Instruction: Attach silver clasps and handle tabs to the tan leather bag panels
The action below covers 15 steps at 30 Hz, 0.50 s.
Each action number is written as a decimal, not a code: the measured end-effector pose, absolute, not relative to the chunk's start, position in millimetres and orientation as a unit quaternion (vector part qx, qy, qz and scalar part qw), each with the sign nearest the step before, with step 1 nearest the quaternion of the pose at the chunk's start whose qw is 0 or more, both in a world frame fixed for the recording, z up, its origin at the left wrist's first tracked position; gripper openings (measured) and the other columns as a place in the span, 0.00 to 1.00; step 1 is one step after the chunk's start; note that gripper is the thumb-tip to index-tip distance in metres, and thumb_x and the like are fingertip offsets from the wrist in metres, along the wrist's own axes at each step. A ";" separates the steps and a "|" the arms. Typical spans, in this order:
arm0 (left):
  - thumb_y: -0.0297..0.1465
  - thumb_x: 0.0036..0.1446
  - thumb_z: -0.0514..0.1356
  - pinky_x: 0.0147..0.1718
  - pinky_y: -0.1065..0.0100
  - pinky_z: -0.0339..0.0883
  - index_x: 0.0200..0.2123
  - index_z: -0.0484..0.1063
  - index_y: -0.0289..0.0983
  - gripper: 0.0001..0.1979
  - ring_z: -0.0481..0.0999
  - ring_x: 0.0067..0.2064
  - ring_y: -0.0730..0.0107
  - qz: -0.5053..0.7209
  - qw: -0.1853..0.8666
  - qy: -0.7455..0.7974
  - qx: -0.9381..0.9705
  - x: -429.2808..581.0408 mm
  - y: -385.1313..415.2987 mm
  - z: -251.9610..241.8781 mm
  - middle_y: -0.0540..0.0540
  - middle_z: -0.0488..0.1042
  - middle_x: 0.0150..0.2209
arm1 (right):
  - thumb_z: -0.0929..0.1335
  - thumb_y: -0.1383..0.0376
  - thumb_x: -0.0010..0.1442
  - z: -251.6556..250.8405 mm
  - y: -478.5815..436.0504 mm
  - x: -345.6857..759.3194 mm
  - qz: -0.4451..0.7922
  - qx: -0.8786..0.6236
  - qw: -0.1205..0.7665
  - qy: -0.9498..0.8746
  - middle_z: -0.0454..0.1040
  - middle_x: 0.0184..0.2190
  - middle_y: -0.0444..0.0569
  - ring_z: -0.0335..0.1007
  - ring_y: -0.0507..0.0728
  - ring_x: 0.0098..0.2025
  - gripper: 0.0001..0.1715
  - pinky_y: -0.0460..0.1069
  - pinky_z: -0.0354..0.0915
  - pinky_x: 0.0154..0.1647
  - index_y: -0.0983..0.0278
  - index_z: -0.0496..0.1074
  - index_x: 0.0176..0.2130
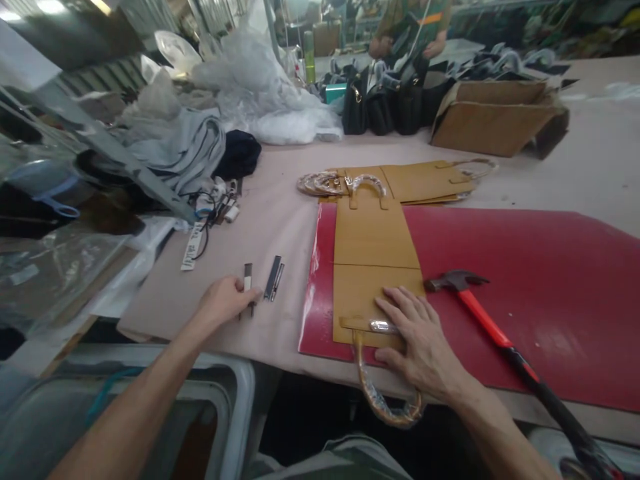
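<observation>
My left hand [227, 303] is closed, thumb and fingers pinching a slim metal bar [248, 272] at the table's left part. Beside it lie a few other narrow dark metal pieces [273, 277]. With fingers stretched out, my right hand [417, 333] rests flat on the lower part of a tan leather bag panel [375, 240]. The panel has a plastic-wrapped handle [387, 413] hanging past the table edge and another handle [369, 181] at its far end. A shiny metal plate [383, 327] sits on the panel's strap, by my right fingers.
A claw hammer [485, 320] lies on the red board [530, 287] to the right. Behind are more stacked tan panels [425, 180], a cardboard box [493, 120], black bags [395, 103] and clear plastic wrap [260, 73]. A person [413, 30] stands across the table.
</observation>
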<state>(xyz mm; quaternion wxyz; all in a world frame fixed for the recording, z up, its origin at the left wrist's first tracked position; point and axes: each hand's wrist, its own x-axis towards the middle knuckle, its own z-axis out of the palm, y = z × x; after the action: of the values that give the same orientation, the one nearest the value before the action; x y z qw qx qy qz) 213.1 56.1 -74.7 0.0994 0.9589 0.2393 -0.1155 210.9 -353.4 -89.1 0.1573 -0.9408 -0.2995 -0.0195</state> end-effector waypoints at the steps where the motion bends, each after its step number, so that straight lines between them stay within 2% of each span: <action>1: 0.49 0.54 0.62 0.28 0.66 0.57 0.29 0.71 0.39 0.19 0.76 0.34 0.57 -0.122 0.086 0.235 0.961 216.3 55.1 -73.2 0.44 0.77 0.30 | 0.71 0.53 0.58 -88.4 -353.3 210.5 -0.019 -0.941 0.158 -0.299 0.57 0.70 0.59 0.48 0.71 0.71 0.42 0.70 0.49 0.69 0.62 0.62 0.67; 4: 0.42 0.52 0.64 0.26 0.66 0.55 0.27 0.70 0.39 0.13 0.75 0.31 0.60 -0.146 0.080 0.227 0.959 223.4 51.0 -69.6 0.46 0.75 0.27 | 0.72 0.54 0.58 -88.4 -353.3 210.5 -0.019 -0.940 0.164 -0.297 0.57 0.70 0.59 0.48 0.71 0.71 0.42 0.69 0.48 0.69 0.62 0.62 0.66; 7: 0.36 0.47 0.65 0.25 0.67 0.55 0.23 0.68 0.39 0.10 0.72 0.27 0.63 -0.165 0.122 0.232 0.951 223.3 52.2 -67.6 0.50 0.71 0.21 | 0.71 0.53 0.58 -89.6 -353.4 211.4 -0.022 -0.939 0.172 -0.298 0.58 0.69 0.59 0.49 0.71 0.71 0.41 0.69 0.49 0.69 0.62 0.62 0.66; 10: 0.36 0.45 0.65 0.25 0.70 0.58 0.23 0.67 0.38 0.10 0.71 0.25 0.67 -0.138 0.296 0.247 0.912 214.4 54.1 -66.7 0.52 0.69 0.20 | 0.71 0.51 0.58 -90.6 -353.4 211.9 -0.024 -0.938 0.178 -0.298 0.58 0.69 0.58 0.49 0.71 0.71 0.41 0.69 0.50 0.68 0.62 0.62 0.65; 13: 0.43 0.44 0.67 0.27 0.70 0.66 0.29 0.69 0.36 0.17 0.74 0.27 0.68 -0.058 0.507 0.244 0.825 202.5 44.4 -66.6 0.51 0.74 0.25 | 0.70 0.49 0.59 -91.0 -352.9 211.9 -0.027 -0.938 0.179 -0.296 0.59 0.69 0.58 0.49 0.72 0.71 0.41 0.69 0.49 0.68 0.61 0.62 0.65; 15: 0.43 0.45 0.69 0.31 0.69 0.70 0.33 0.70 0.35 0.20 0.76 0.30 0.68 0.012 0.570 0.228 0.789 196.3 28.8 -67.5 0.49 0.77 0.28 | 0.70 0.48 0.59 -91.2 -352.4 212.1 -0.033 -0.937 0.178 -0.297 0.59 0.68 0.59 0.49 0.71 0.71 0.41 0.69 0.49 0.68 0.62 0.62 0.65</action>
<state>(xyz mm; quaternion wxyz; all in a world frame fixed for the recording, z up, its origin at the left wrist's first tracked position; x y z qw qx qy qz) 196.3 28.8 -67.5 0.5698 0.7894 0.2280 0.0118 212.1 -352.4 -91.2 0.1778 -0.9375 -0.2974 -0.0328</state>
